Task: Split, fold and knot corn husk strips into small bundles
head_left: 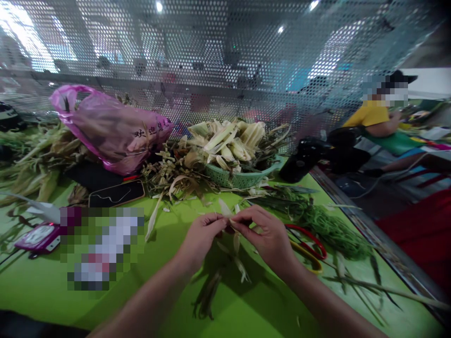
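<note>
Both hands meet above the middle of the green table (155,305). My left hand (206,234) pinches a pale strip of corn husk (225,209) between thumb and forefinger. From the other side my right hand (264,232) grips the same piece, its fingertips almost touching the left ones. Part of the husk points up past the fingers, and thin ends (241,270) hang below them. Beneath the hands lies a darker dried husk bundle (207,295). Scissors with red and yellow handles (319,249) rest beside my right wrist, partly hidden by it.
A green basket (239,178) heaped with corn husks (236,141) stands at the back. Left of it are a pink plastic bag (116,126), a phone (116,193) and a purple power strip (38,237). Green string (338,230) lies right. A person in yellow (373,117) sits beyond.
</note>
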`<state>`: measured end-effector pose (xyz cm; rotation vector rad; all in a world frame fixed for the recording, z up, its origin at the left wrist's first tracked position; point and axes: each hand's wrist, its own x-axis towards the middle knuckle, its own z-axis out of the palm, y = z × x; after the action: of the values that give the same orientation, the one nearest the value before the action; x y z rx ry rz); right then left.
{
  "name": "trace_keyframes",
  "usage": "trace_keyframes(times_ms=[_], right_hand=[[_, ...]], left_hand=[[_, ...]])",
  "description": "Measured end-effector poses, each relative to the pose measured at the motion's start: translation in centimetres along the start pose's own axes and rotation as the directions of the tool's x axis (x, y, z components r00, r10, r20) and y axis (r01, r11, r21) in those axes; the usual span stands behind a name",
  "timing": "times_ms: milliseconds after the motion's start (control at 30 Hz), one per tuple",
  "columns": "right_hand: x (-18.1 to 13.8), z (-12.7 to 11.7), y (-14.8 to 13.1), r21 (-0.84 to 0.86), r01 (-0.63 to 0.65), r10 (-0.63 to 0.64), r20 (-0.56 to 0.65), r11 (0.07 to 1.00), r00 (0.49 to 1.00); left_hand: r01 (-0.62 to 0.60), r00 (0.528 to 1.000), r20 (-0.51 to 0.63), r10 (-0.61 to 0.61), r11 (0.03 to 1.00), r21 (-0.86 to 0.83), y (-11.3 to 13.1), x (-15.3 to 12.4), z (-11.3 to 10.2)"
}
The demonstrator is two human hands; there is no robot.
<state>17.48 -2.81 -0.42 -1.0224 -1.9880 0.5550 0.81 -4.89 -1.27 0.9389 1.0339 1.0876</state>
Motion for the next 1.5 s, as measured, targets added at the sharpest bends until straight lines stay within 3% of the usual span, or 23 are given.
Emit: trace_keyframes(times_ms=[267, 433, 567, 633, 833, 967, 1100, 1333, 1500], right_hand=[[-0.1, 0.1, -0.1, 0.013, -0.073, 0.073, 0.015, 0.997, 0.997], [-0.1, 0.2, -0.3, 0.147, -0.232, 0.231, 0.02, 0.962, 0.973], [0.0, 0.3, 0.0, 0.315, -0.32, 0.328, 0.029, 0.893, 0.944], [0.2, 0.3, 0.1, 0.336, -0.321, 0.32, 0.059, 0.886, 0.945], [0.3, 0.0, -0.3, 0.167, -0.178, 0.172, 0.049, 0.97, 0.984], [0.2, 0.1, -0.3, 0.279, -0.259, 0.254, 0.055, 0.925, 0.966], [0.1, 0.4, -0.3, 0.414, -0.338, 0.348, 0.054, 0.845, 0.936], [0.0, 1.0, -0.8, 0.528, -0.363, 0.38, 0.082, 0.767, 0.922], [-0.3, 1.3, -0.7, 0.501, -0.368, 0.375, 0.09, 0.783, 0.922]], left_hand=[[-0.027, 0.999, -0.036, 0.023, 0.994, -0.107, -0.5, 0.3, 0.0], [-0.054, 0.999, -0.001, 0.054, 0.997, -0.049, -0.3, 0.2, 0.2], [-0.143, 0.989, 0.054, 0.139, 0.987, 0.078, -0.3, 0.2, 0.2], [-0.172, 0.984, 0.065, 0.164, 0.972, 0.159, -0.3, 0.3, 0.0], [-0.155, 0.988, 0.031, 0.153, 0.939, 0.306, -0.5, 0.6, -0.5], [-0.088, 0.996, 0.017, 0.086, 0.989, 0.121, -0.3, 0.5, -0.3], [-0.096, 0.993, 0.06, 0.1, 0.993, -0.075, -0.3, 0.4, 0.0], [-0.065, 0.998, -0.027, 0.065, 0.997, -0.036, -0.6, 0.2, 0.3], [-0.05, 0.997, -0.057, 0.049, 0.999, -0.016, -0.5, 0.0, 0.7]])
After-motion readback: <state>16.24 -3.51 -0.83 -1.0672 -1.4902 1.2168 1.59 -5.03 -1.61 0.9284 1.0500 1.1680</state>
